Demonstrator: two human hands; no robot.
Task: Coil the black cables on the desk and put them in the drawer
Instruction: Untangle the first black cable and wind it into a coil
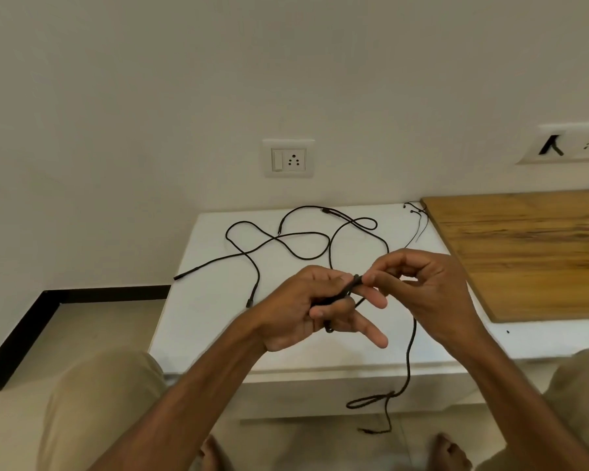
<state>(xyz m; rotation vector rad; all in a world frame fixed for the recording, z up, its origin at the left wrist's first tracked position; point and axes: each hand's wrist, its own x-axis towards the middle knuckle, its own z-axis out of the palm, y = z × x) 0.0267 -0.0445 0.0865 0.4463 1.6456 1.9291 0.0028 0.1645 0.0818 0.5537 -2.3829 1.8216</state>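
above a white desk (pixel 218 317), a seated person starts coiling a black cable (pixel 409 351). the left hand (pixel 306 311) is mostly closed, thumb and curled fingers pinching the cable's end, two fingers sticking out loose. the right hand (pixel 422 287) is half closed, its fingertips nipping the same cable just beside the left thumb. from that shared grip one run drops straight down off the desk's front edge, looping near the floor; another climbs away toward the wall, joining the loose tangle (pixel 286 239) sprawled across the far desk. so the slack lies two ways, its long axis running roughly near to far, and the right hand looks better placed to draw it in. thinner leads (pixel 419 215) sit by a wooden top (pixel 524 249) at the right. no drawer can be made out.
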